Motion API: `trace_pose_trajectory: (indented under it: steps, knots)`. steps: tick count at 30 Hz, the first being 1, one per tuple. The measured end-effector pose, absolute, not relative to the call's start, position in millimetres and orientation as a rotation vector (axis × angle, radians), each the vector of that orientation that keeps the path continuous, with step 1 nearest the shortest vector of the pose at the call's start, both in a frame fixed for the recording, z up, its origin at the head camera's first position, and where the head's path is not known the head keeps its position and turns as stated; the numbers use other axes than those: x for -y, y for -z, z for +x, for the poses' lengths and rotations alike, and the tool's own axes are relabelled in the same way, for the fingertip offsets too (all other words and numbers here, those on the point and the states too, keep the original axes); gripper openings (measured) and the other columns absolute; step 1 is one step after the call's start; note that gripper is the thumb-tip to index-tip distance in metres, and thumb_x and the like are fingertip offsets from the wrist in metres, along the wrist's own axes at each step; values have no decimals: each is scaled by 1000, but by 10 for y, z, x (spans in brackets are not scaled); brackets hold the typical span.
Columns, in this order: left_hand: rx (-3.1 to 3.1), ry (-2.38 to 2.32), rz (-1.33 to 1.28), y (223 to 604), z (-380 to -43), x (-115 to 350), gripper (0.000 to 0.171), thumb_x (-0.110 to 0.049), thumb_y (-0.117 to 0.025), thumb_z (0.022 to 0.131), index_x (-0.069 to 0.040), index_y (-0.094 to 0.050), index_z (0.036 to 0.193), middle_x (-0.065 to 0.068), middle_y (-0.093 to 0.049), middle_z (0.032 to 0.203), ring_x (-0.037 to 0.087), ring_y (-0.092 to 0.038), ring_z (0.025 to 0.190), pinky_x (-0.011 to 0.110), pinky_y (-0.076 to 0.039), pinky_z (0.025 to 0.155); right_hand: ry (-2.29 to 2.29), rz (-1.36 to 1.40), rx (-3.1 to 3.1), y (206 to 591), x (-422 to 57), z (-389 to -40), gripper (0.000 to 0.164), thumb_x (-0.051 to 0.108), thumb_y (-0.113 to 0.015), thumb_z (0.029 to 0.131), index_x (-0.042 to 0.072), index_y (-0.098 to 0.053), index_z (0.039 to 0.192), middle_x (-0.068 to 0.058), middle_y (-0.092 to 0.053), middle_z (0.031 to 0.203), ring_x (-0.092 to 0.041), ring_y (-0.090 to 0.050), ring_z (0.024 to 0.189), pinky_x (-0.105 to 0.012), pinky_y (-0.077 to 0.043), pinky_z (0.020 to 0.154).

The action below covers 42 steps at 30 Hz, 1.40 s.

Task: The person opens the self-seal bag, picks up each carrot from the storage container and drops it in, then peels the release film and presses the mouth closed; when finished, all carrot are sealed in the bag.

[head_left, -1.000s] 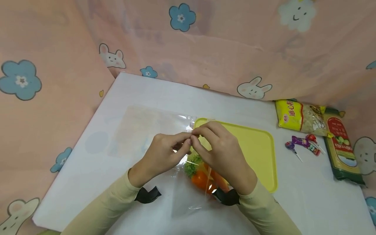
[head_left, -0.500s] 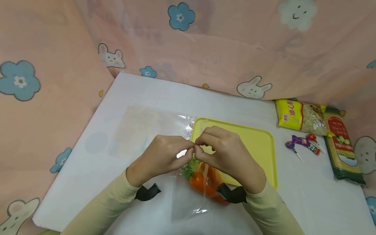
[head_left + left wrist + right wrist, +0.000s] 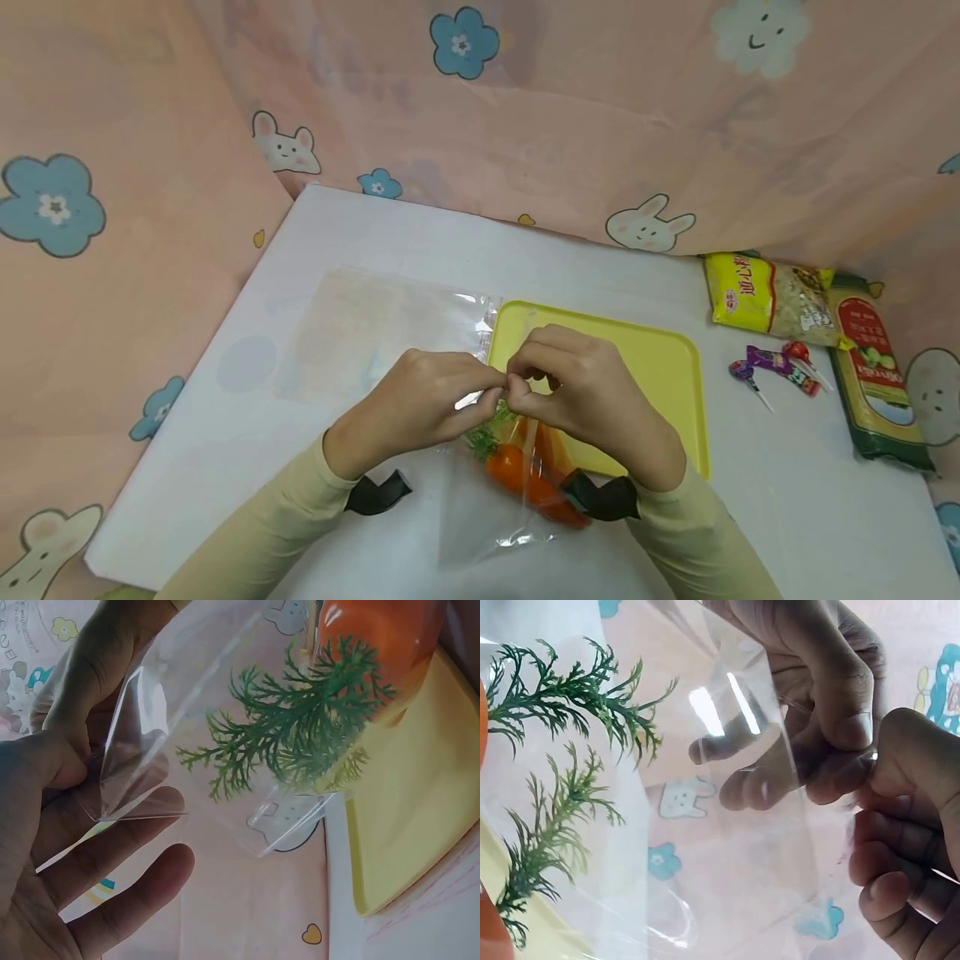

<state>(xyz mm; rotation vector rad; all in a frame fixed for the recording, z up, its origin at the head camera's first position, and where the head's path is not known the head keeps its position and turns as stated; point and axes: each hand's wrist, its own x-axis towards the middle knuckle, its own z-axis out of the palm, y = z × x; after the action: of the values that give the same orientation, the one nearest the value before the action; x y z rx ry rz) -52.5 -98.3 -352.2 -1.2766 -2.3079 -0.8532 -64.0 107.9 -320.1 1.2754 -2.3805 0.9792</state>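
A clear plastic bag [image 3: 472, 525] hangs from my fingertips, with orange carrots [image 3: 508, 468] inside it. Their feathery green tops [image 3: 300, 712] point up toward the bag's upper edge. My left hand [image 3: 431, 396] pinches that edge between thumb and index finger; its other fingers spread behind the film in the left wrist view. Meeting it tip to tip, my right hand [image 3: 596, 392] pinches the same edge, its remaining fingers curled in the right wrist view [image 3: 919, 832]. The carrots' lower part is partly hidden behind the right wrist's black strap [image 3: 603, 497].
Behind the bag lies a yellow tray [image 3: 660, 375]. A second clear bag [image 3: 382, 312] lies flat at left. Lollipops and small candies [image 3: 768, 360], a yellow food packet [image 3: 738, 292] and a green-and-red packet [image 3: 873, 367] sit on the right of the white table [image 3: 352, 225].
Both hands have shifted slightly right and toward me along the bag's edge, still pinching it. The bag and carrots have swung a little lower, and more of the carrots shows.
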Motion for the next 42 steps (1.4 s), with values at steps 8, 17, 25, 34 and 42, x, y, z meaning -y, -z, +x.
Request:
trace_pose_trajectory:
  steps: [8,17,25,34,42]
  knots:
    - [2313,905,-1260,3515,-527,980,22,-18,-52,93,-10,-72,98,-5,-69,80,0,-55,61,11,-44,54,-1145,1207,2266,3283,-1114,-699,10,4,-58,73,12,-63,71,6,-55,68,-8,-48,60,-17,-41,51]
    - [2354,929,-1247,3544,-526,981,20,-17,-54,94,-9,-70,102,-5,-70,82,-1,-58,62,11,-46,56,-1203,1155,2231,3352,-1153,-747,12,2,-58,70,13,-63,70,7,-55,67,-5,-47,59,-15,-40,50]
    - [2402,1045,-1163,3572,-539,1088,18,-14,-54,94,-14,-69,103,-9,-71,91,-3,-64,74,12,-47,57,-1129,781,2281,3452,-1530,-909,14,-5,-63,71,9,-64,70,4,-60,68,-7,-49,55,-14,-43,52]
    - [2404,1311,-943,3729,-527,1343,17,-8,-57,94,-12,-68,106,-5,-72,90,2,-68,76,16,-53,66,-1123,-272,2386,3719,-2525,-1124,5,12,-67,80,9,-71,80,3,-59,71,-11,-49,65,-11,-42,53]
    - [2348,1488,-834,3813,-504,1507,21,-2,-58,92,-8,-66,110,2,-72,89,9,-69,74,19,-54,67,-1196,-969,2285,3931,-3349,-1109,5,24,-67,82,20,-69,80,10,-56,71,-8,-50,58,-12,-41,47]
